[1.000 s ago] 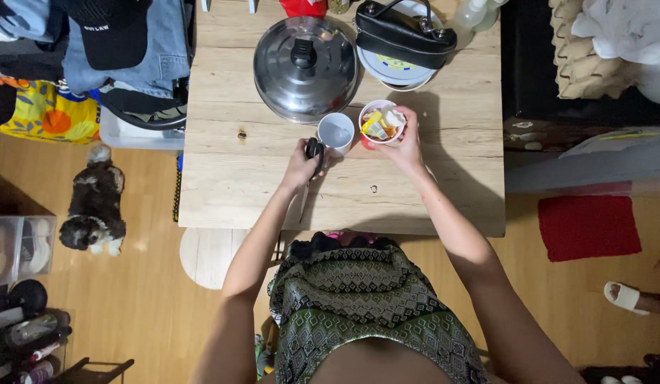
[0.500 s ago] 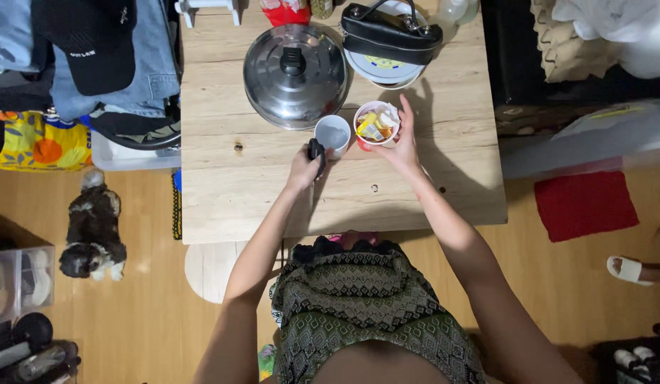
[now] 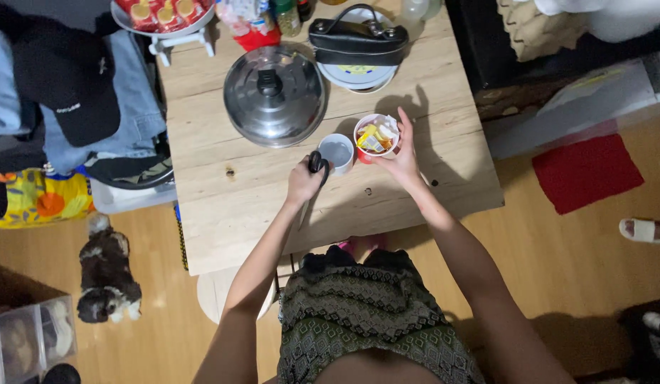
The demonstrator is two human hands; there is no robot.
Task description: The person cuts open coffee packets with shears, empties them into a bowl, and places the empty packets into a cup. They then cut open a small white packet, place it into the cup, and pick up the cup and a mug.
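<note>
My right hand grips the side of a red and white paper cup stuffed with yellow and white sachets, on the wooden table. My left hand is closed around a black handle whose thin blade points down past my wrist. A white mug stands between the two hands, touching the cup.
A steel domed lid sits behind the mug. A black handbag rests on a round white tin at the back edge. Clothes and a black cap lie left. A small dog lies on the floor. Another person's foot in a white slipper is at right.
The camera view has tilted and shifted, revealing more of the table's back edge. Both hands keep their holds by the mug and cup.
</note>
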